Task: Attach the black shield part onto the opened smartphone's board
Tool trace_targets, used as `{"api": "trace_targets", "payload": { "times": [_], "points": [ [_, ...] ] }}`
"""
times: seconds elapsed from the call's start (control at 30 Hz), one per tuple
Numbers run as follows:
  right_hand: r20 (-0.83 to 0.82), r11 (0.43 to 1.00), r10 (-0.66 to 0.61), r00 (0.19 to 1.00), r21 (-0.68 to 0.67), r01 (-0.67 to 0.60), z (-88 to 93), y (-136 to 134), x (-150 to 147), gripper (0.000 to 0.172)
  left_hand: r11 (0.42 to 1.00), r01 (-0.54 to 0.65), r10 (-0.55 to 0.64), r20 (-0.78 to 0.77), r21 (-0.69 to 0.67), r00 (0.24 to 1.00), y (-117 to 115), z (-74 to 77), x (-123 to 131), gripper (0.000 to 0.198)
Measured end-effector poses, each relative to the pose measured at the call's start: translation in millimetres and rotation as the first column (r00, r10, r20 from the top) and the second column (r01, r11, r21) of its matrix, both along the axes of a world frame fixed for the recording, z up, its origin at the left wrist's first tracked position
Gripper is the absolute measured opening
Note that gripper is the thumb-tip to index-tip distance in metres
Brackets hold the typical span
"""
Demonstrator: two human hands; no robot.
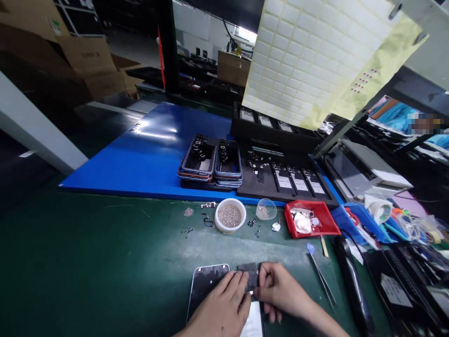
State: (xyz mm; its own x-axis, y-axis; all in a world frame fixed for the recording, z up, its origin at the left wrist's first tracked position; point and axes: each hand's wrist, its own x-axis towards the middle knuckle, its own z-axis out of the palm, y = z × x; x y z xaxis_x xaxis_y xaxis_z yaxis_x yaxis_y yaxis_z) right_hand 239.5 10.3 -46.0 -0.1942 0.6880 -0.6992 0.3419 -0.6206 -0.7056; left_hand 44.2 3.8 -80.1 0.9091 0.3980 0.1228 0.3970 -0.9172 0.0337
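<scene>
A phone back frame [206, 285] with a dark patterned inside lies flat on the green mat [105, 262] at the near edge. My left hand [222, 306] rests on it, fingers stretched flat over its right part. My right hand [280, 290] pinches a small dark flat part [248, 273] at the frame's upper right corner, thumb and fingers pressed together on it. A white label [253, 323] shows between my hands.
A white bowl of tiny screws [229, 216], a clear cup [265, 209] and a red tray [311, 218] stand ahead. Tweezers [322, 276] lie to the right. Stacked phone frames [210, 164] sit on a blue board [150, 150]. Black trays [284, 180] and a hanging label sheet [315, 56] are behind.
</scene>
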Motion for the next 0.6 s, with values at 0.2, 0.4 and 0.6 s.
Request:
{"api": "trace_targets", "payload": {
  "times": [0.2, 0.4, 0.6],
  "points": [
    [-0.01, 1.0, 0.009, 1.0, 0.008, -0.009, -4.1, 0.6, 0.8, 0.025, 0.991, 0.013, -0.02, -0.053, -0.134, 0.998, 6.2, 14.6, 0.0, 0.041],
    [0.114, 0.948, 0.129, 0.985, 0.276, -0.156, 17.8, -14.0, 10.2, 0.015, 0.975, 0.026, -0.042, -0.072, -0.221, 0.997, 6.4, 17.5, 1.1, 0.042],
    [0.611, 0.457, 0.415, 0.674, 0.501, -0.735, 25.1, -36.3, 21.1, 0.035, 0.961, -0.004, -0.025, -0.104, -0.276, 0.994, 6.5, 23.4, 0.6, 0.047]
  ]
}}
